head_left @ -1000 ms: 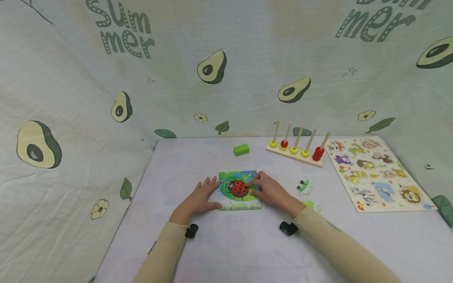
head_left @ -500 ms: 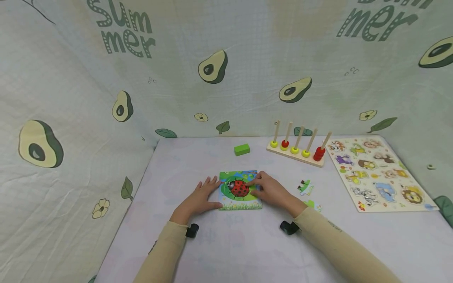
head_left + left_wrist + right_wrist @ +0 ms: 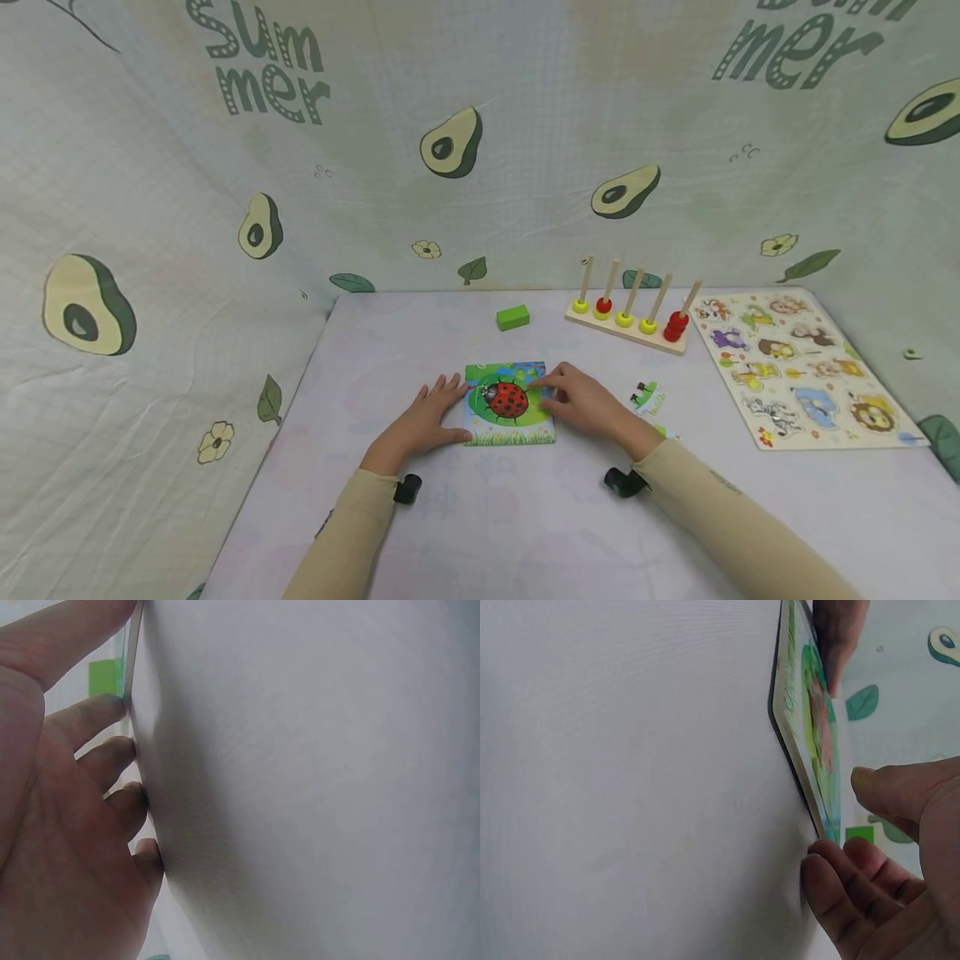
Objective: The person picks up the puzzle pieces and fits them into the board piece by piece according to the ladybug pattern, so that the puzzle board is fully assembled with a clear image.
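A square ladybug puzzle [image 3: 510,433] lies flat on the table, its red beetle picture filling the middle. My left hand [image 3: 424,418] rests along its left edge with fingers spread, the thumb by the lower left corner. In the left wrist view the fingertips [image 3: 133,796] touch the table beside the board's edge. My right hand [image 3: 582,405] is at the puzzle's right edge, fingers loosely bent and nothing held. From the right wrist, the thumb [image 3: 891,791] stands apart from the other fingers, which are near the board's edge [image 3: 810,780].
Loose puzzle pieces [image 3: 647,397] lie right of the right hand, one partly hidden by the forearm. Behind the puzzle sits a green block [image 3: 513,317]. A pegged wooden stand [image 3: 622,332] with red and yellow rings and an animal puzzle board [image 3: 806,367] occupy the back right.
My right hand has shifted slightly right, its fingertips moving off the ladybug picture toward the puzzle's edge. The left hand and the puzzle have stayed put.
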Motion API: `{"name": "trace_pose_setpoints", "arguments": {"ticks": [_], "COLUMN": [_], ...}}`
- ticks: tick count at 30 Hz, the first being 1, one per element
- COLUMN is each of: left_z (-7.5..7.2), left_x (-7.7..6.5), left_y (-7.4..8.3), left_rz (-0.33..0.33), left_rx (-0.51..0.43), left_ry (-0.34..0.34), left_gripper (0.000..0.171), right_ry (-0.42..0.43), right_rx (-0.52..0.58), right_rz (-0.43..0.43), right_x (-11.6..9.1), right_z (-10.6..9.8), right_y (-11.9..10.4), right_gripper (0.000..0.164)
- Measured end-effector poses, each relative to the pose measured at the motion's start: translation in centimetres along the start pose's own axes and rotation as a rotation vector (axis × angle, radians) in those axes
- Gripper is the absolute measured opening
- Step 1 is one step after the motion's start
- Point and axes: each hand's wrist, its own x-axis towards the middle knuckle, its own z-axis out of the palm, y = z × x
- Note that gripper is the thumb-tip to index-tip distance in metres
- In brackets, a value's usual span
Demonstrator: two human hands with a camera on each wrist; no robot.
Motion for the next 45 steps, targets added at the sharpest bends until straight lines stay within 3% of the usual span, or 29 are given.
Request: {"name": "trace_pose_setpoints", "arguments": {"ticks": [13, 24, 45], "left_z": [0.0, -0.1, -0.1], "left_x": [0.0, -0.1, -0.2], "left_y": [0.0, 0.1, -0.1], "left_rz": [0.002, 0.017, 0.045], "left_rx": [-0.002, -0.005, -0.011], "left_ry": [0.0, -0.005, -0.003], "left_gripper": [0.09, 0.09, 0.089], "right_ry": [-0.046, -0.021, 0.066], "right_rx": [-0.011, 0.017, -0.047], "right_rz": [0.057, 0.101, 0.13], "right_x": [-2.0, -3.9, -8.2], "right_z": [-2.3, -3.8, -7.0], "right_y": [0.7, 2.7, 5.5], "right_gripper": [0.037, 0.035, 0.032]}}
